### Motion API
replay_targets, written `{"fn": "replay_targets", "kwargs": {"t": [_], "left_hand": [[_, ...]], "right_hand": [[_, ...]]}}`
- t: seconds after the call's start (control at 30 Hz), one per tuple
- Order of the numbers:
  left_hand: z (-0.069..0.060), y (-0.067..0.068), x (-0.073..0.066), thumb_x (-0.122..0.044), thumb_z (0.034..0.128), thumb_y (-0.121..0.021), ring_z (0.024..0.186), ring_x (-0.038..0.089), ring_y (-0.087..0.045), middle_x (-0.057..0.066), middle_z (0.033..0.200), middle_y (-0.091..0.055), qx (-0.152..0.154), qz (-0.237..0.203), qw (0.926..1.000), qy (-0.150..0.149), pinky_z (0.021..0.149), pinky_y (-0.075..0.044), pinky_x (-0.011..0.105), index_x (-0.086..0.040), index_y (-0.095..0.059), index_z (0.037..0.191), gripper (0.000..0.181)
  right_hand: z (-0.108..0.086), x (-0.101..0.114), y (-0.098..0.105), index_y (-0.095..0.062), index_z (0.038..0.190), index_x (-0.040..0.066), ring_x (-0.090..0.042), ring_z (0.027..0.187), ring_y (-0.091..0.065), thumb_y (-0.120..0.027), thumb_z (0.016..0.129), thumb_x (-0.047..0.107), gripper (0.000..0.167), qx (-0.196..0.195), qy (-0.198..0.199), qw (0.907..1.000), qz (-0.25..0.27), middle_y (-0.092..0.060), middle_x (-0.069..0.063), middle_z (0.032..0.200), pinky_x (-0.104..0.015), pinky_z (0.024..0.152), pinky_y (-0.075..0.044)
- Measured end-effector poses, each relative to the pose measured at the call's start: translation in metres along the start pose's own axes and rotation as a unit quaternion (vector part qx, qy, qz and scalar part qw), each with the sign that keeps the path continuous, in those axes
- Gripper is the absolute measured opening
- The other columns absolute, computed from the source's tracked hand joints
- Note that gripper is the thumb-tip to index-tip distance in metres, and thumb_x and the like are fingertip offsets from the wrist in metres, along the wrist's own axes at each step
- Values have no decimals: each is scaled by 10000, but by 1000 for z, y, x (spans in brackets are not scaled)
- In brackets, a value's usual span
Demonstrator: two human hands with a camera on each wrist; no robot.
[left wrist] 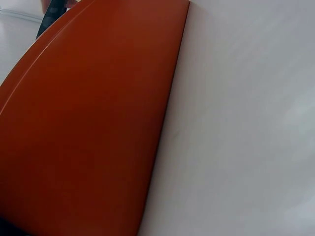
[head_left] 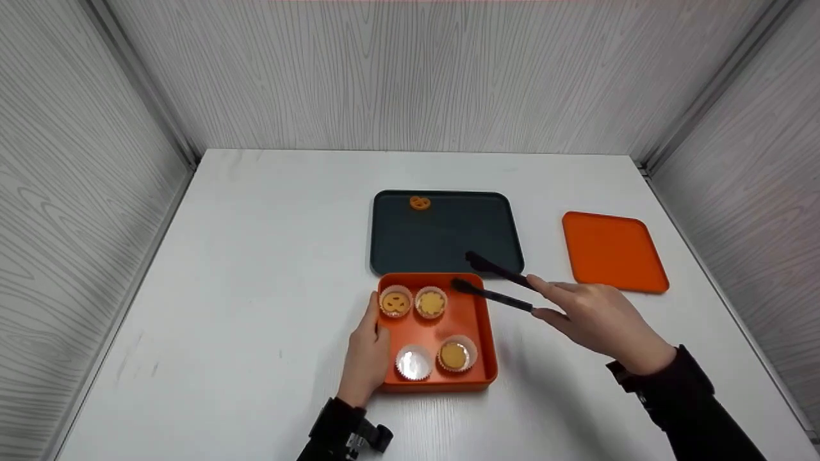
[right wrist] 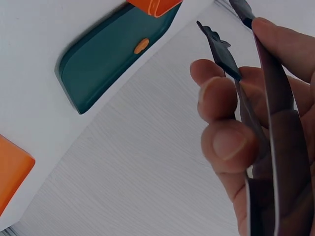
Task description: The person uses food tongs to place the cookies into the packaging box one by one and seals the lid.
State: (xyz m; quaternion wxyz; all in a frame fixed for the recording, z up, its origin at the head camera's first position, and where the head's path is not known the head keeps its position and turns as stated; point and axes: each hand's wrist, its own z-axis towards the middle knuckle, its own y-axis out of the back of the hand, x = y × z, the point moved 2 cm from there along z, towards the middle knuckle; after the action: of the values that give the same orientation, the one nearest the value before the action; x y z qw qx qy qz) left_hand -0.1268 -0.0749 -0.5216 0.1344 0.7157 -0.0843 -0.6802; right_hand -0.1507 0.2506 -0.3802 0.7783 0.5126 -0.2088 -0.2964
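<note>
My left hand (head_left: 368,362) grips the left wall of an orange box (head_left: 467,326), thumb at the rim. In the left wrist view the box side (left wrist: 98,108) fills the left half and that hand is hidden. Inside the box, paper cups hold a cookie with holes (head_left: 396,305), a flower-shaped cookie (head_left: 430,303) and a round cookie (head_left: 453,356); another paper cup (head_left: 414,363) has nothing in it. My right hand (head_left: 599,320) holds black-tipped tongs (head_left: 500,271), spread apart over the box's far right corner. Nothing sits between the tong tips.
Behind the box lies a dark green tray (head_left: 448,234) with a pretzel-shaped cookie (head_left: 419,203) near its back edge. A flat orange tray or lid (head_left: 615,253) lies to the right. Grey wood-grain walls (head_left: 416,77) enclose the white table (head_left: 256,288) at back and sides.
</note>
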Motion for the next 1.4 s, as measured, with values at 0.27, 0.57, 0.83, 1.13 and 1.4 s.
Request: {"fn": "replay_targets", "kwargs": {"t": [0.27,0.57,0.83,1.13,1.4], "left_hand": [[0,-1,0,-79,1046,-419,1518,220,-278,92,1664,-293,-28,67,10000,-21,1220,-283,453,-54,-241,1626,607],[1,-1,0,-86,1051,-420,1519,204,-268,81,1670,-275,-11,-7,10000,65,1220,-286,440,-62,-228,1630,611],[1,-1,0,-89,1048,-425,1526,224,-258,87,1669,-279,8,23,10000,86,1227,-263,449,-61,-228,1631,616],[2,-1,2,-97,1056,-416,1530,216,-248,84,1677,-262,50,-72,9999,54,1229,-257,461,-58,-224,1631,608],[1,-1,1,-101,1055,-420,1531,209,-242,79,1677,-262,47,-70,9999,100,1230,-256,452,-64,-222,1632,611]], "right_hand": [[9,-10,-13,-697,1281,51,-195,602,-670,-861,819,164,502,17,-507,9987,1,-782,-87,943,-289,512,-509],[23,-25,-34,-691,1285,21,-241,658,-692,-843,837,147,489,59,-888,9955,330,-771,-101,894,-329,533,-526],[40,-39,-50,-648,1363,10,-285,774,-712,-775,915,204,504,519,-1300,9887,545,-764,-151,938,-417,676,-582],[59,-51,-68,-624,1373,-30,-289,715,-681,-747,940,220,516,730,-1405,9861,510,-709,-136,787,-419,663,-571],[78,-58,-82,-601,1389,-46,-310,781,-710,-710,970,241,519,986,-1715,9779,676,-742,-190,896,-445,732,-592]]}}
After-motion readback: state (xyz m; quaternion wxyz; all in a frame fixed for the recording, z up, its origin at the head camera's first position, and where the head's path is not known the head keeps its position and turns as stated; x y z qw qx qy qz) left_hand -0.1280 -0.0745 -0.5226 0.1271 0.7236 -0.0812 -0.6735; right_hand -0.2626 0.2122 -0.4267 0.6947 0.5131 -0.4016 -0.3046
